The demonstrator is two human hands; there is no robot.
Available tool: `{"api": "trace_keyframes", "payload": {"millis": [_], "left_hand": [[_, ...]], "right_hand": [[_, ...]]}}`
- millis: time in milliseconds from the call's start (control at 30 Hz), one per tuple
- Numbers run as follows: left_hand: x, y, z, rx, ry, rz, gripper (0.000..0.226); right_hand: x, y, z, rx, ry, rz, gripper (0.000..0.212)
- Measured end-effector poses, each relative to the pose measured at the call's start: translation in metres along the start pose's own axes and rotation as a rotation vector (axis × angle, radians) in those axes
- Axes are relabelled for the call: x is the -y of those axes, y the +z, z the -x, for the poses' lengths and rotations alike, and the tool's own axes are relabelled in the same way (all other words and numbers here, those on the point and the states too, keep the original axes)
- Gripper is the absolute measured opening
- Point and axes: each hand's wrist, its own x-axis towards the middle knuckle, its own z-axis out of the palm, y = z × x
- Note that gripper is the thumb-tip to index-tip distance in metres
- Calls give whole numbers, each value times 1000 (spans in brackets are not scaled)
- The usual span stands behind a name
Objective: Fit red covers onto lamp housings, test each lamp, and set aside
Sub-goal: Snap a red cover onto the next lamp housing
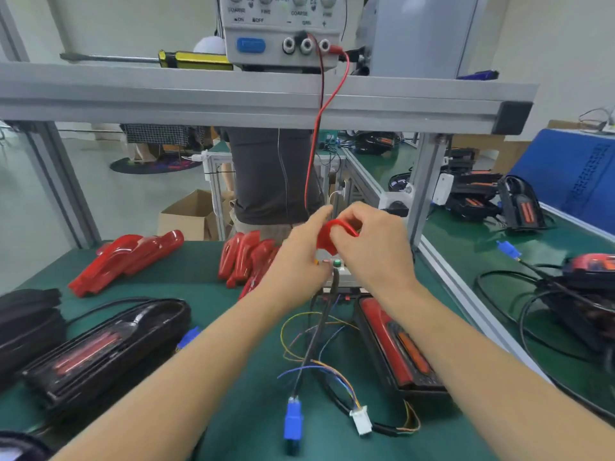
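Both hands hold one red cover (pixel 334 235) raised above the green surface (pixel 186 281): left hand (pixel 301 257) and right hand (pixel 372 241) each pinch it. The open lamp housing (pixel 399 347) lies below the right forearm, its long axis running away from the person, nearer the right hand.

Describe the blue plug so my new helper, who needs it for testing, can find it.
On the green mat, look at the near edge between the two forearms. The blue plastic plug ends a black cable; its neighbour, the connector on thin coloured wires, is white.
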Motion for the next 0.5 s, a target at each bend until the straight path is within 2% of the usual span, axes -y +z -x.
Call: {"api": "trace_keyframes", "payload": {"millis": [67, 133, 233, 300, 367, 500], "left_hand": [[-10, 7, -10, -78, 29, 123, 62], [-13, 5, -17, -122, -18, 362, 47], [-14, -1, -22, -45, -223, 1016, 42], [-13, 1, -23, 50, -296, 1343, 39], [-15, 9, -22, 115, -359, 1480, 38], [-21, 32, -16, 197, -414, 1562, 37]], "right_hand": [[2, -9, 0, 24, -10, -116, 9], [-2, -18, 1, 159, 24, -330, 24], [-21, -30, 8, 348, 143, -453, 48], [-35, -33, 19, 424, 165, -413, 46], [-45, -34, 30, 448, 124, -397, 36], [-57, -42, 47, 329, 101, -322, 34]]}}
